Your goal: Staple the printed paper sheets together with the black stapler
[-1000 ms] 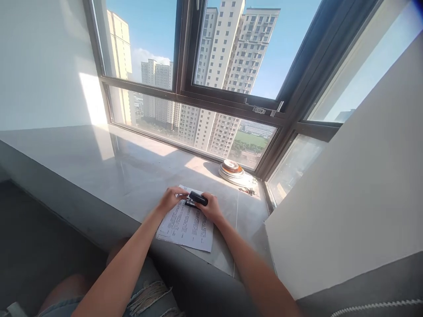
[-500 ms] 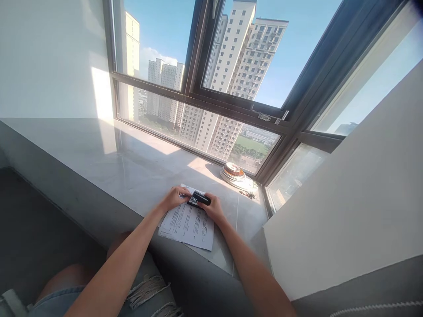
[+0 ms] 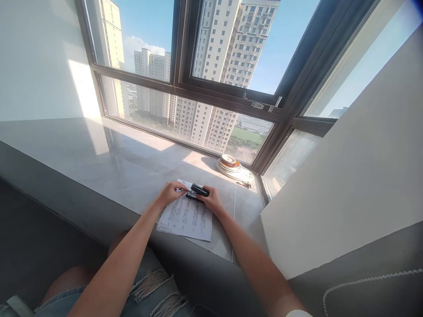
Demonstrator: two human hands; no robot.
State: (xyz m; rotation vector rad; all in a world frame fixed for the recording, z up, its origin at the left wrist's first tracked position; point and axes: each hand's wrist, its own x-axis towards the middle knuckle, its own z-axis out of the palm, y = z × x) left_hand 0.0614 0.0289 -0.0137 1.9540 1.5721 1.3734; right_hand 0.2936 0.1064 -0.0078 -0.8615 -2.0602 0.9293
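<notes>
A small stack of printed paper sheets (image 3: 187,218) lies on the grey stone window ledge (image 3: 109,167). At their far edge sits a black stapler (image 3: 199,190). My right hand (image 3: 211,200) is closed around the stapler from the right side. My left hand (image 3: 170,192) rests on the top left part of the sheets, its fingers curled and pinching the paper's edge next to the stapler's mouth.
A round, stacked, plate-like object (image 3: 229,164) stands in the sunlit far right corner of the ledge, with small dark bits (image 3: 245,184) beside it. A white wall block (image 3: 330,185) closes the right side. Large windows with dark frames (image 3: 228,94) run behind.
Both hands stay on the stapler and the paper. Only the view has shifted a little; nothing on the ledge has visibly moved.
</notes>
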